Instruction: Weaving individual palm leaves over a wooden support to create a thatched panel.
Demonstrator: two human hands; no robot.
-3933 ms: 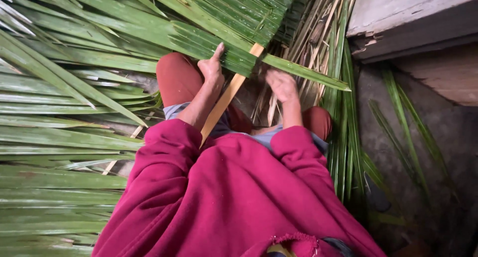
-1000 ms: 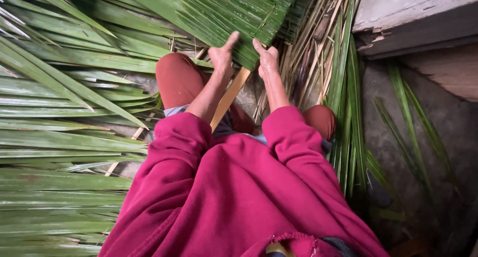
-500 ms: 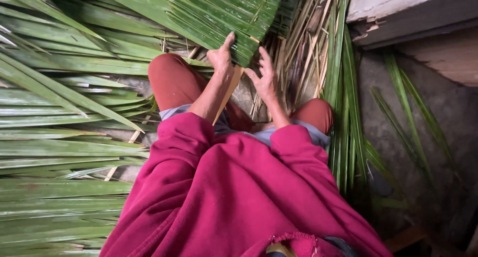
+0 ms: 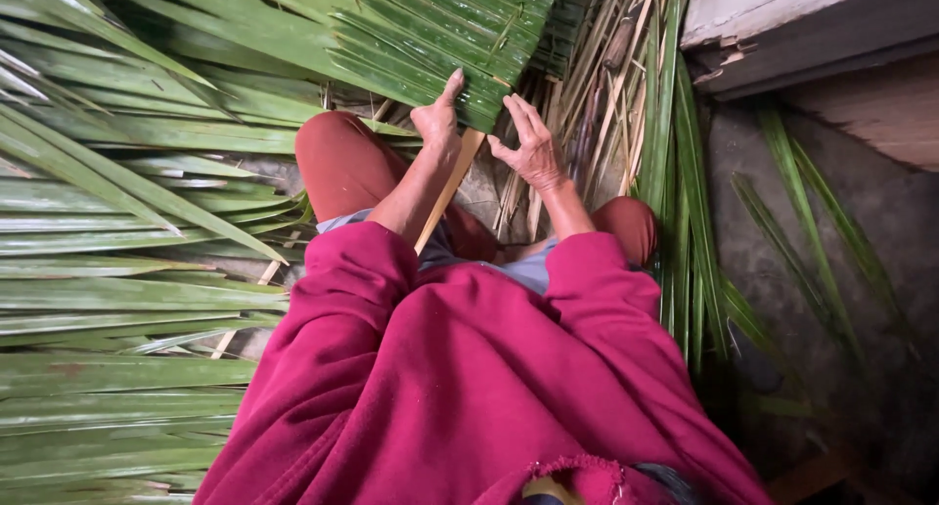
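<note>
Left hand pressed onto the near edge of the woven palm-leaf panel, fingers together, index finger pointing up along the leaflets. Not gripping anything I can see, just flat contact. Right hand just beside it, fingers spread wide, tips at the same panel edge; nothing held.

Panel sits straight ahead of me, past my knees, leaning toward the top of view. Pale midrib runs from under the panel edge down between my 2 hands toward my lap, passing under my left forearm.

Loose green palm leaves fan out across my left side. Bundle of dry tan strips stands just right of my right hand, with long green leaflets next to it, hanging down past my right knee. Concrete step at upper right, well apart from both hands.
</note>
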